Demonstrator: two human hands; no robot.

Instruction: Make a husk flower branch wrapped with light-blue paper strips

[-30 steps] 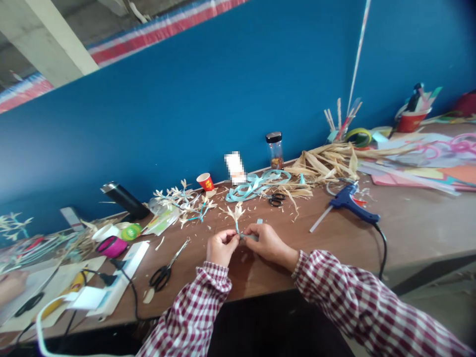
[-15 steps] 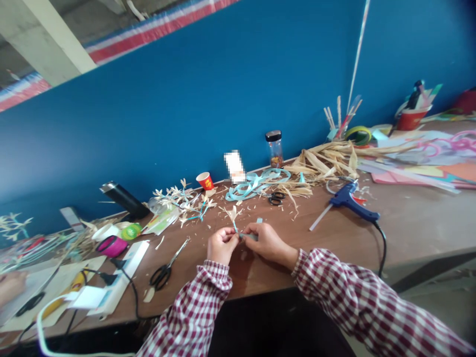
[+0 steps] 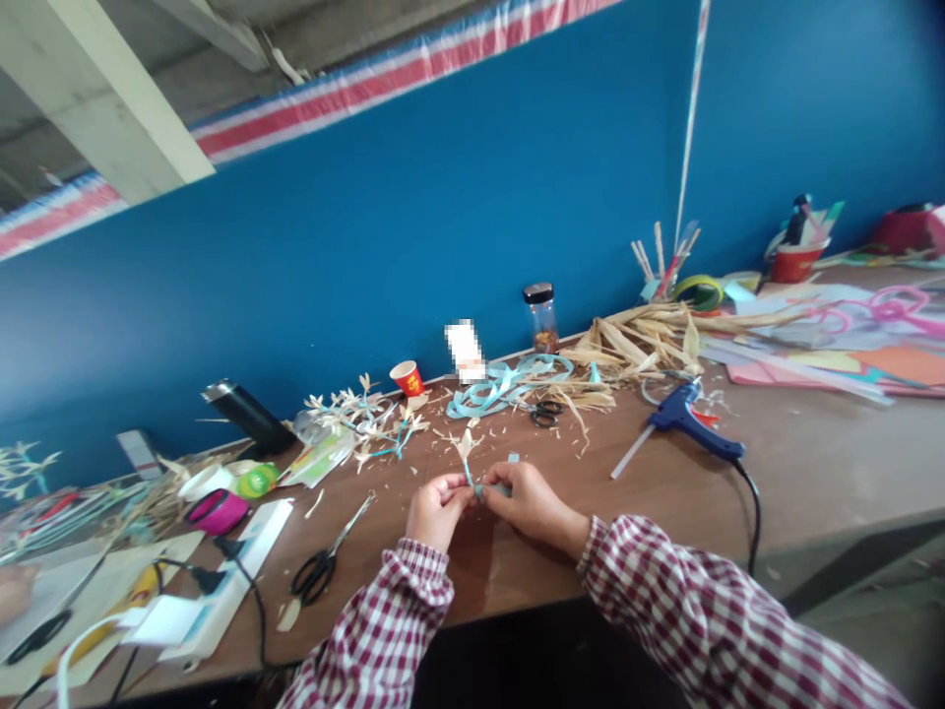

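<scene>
Between the thumb and fingers of my left hand (image 3: 434,514) is the stem of a small husk flower (image 3: 466,448), upright, with pale petals and a light-blue wrapped stem. My right hand (image 3: 538,507) is closed at the stem's lower end, pinching a blue-green strip; a small end of the strip (image 3: 514,458) sticks out past the knuckles. Both sets of fingertips nearly meet there. Farther back lie a coil of light-blue ribbon (image 3: 487,394) and small black-handled scissors (image 3: 546,414). More husk flowers on blue stems (image 3: 399,440) lie to the left.
Larger scissors (image 3: 314,576) and a white power strip (image 3: 236,581) are on the left. A blue glue gun (image 3: 686,418) with its cord lies right. Dried husks (image 3: 642,335), a lidded jar (image 3: 542,320) and a red paper cup (image 3: 407,378) stand along the blue partition. Another person's hand (image 3: 15,591) shows far left.
The whole view has shifted, so the table sits slightly lower in the picture. My hands keep nearly the same grip on the flower stem and the strip.
</scene>
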